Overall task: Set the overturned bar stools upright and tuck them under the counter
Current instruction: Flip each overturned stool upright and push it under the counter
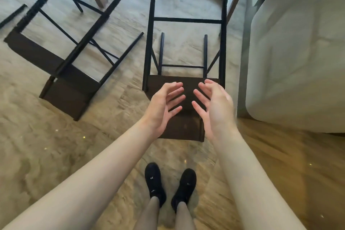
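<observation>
Where fallen: two stools (183, 87), two hands (188, 106)

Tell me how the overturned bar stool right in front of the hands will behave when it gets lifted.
The dark-seated, black metal-framed bar stool will probably lift as one stiff piece, since crossbars tie its legs. It is likely heavier at the thick seat end, under the open left hand and right hand. Once upright, its long thin legs may make it tippy.

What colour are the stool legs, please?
Black, on the stool legs, clearest in the head view.
</observation>
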`<action>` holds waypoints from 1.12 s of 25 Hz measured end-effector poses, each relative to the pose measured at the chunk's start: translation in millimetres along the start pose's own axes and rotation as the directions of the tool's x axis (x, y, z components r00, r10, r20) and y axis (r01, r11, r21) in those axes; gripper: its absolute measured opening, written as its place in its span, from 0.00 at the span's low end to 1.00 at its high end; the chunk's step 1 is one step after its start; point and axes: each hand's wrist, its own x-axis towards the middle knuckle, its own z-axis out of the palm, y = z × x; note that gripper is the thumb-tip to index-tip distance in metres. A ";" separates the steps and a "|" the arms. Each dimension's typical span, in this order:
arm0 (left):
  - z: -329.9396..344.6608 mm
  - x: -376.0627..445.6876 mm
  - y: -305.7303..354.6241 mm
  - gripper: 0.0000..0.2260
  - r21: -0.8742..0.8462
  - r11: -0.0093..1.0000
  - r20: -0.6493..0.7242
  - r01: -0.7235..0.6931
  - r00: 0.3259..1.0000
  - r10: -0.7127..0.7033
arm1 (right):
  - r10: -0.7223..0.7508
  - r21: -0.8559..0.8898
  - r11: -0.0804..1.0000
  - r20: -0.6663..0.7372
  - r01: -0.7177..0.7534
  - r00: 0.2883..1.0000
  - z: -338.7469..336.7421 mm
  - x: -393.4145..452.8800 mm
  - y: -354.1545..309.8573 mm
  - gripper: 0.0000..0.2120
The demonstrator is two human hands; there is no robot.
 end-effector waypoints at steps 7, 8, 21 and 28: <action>-58.4 80.0 -103.7 0.14 -0.086 0.980 -0.132 0.178 0.973 -0.188 | 0.216 0.045 0.976 -0.084 -0.212 0.973 -44.0 70.2 115.3 0.13; -63.5 89.4 -118.6 0.14 -0.083 0.978 -0.148 0.190 0.969 -0.200 | 0.241 0.041 0.970 -0.093 -0.239 0.966 -49.4 77.7 131.7 0.14; -111.4 249.6 -301.9 0.14 0.088 0.935 -0.229 0.343 0.921 -0.316 | 0.386 -0.172 0.883 -0.265 -0.437 0.884 -110.9 216.7 319.9 0.08; -161.5 311.6 -375.3 0.09 0.231 0.909 -0.396 0.345 0.887 -0.236 | 0.375 -0.394 0.784 -0.313 -0.479 0.872 -152.0 298.3 410.0 0.16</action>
